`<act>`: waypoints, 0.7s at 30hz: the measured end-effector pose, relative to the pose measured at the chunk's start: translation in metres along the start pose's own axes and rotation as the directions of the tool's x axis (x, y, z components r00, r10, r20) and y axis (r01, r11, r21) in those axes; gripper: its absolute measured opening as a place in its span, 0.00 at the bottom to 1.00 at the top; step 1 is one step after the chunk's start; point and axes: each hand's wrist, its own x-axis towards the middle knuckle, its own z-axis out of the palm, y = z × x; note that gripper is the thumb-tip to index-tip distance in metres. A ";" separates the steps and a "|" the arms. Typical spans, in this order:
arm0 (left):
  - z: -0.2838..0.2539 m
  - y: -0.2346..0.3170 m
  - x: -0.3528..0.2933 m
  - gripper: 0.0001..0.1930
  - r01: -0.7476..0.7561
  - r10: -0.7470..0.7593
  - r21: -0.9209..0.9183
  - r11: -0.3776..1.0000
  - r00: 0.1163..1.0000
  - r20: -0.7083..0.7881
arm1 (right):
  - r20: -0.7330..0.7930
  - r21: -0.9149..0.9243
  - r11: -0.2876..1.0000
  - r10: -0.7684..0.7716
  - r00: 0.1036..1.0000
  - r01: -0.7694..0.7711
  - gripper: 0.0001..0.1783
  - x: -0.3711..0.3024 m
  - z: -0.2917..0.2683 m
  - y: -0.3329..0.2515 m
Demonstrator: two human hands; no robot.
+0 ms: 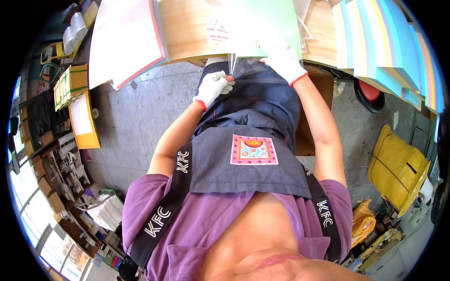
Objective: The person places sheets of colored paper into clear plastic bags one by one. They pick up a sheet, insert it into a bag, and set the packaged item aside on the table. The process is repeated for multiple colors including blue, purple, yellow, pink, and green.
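Both my hands wear white gloves with red cuffs. My left hand [214,87] is closed, its fingertips pinching the edge of a clear plastic bag [246,65] that hangs past the table's near edge, over my lap. On the right, my right hand [284,62] lies with fingers stretched and thumb apart at the near edge of pale green paper [274,23]. Its fingertips touch the paper and the clear film; glare blurs the contact. The green paper appears to lie in or under the bag; I cannot tell which. More clear bags with red-striped edges [219,36] lie left of it.
A white-topped paper stack [124,42] overhangs the wooden table [185,35] at left. Tall stacks of pastel paper [375,37] stand at right. Below are a cardboard box [311,112], a red-and-black round object [369,93] and a yellow sack [398,164]. Shelves [61,164] line the left.
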 end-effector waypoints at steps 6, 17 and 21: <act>-0.006 -0.009 -0.003 0.11 0.029 -0.016 -0.190 0.981 0.997 0.070 | -0.008 0.067 0.994 -0.087 0.996 0.087 0.11 -0.030 0.037 -0.081; -0.010 -0.017 -0.003 0.11 0.009 0.017 -0.342 0.940 0.997 0.075 | -0.062 0.632 0.771 -0.051 0.997 0.078 0.07 -0.043 0.023 -0.082; -0.009 -0.001 -0.014 0.14 0.078 -0.078 -0.005 0.997 0.997 -0.013 | 0.422 0.552 -0.823 0.417 0.805 0.137 0.13 -0.135 -0.008 0.035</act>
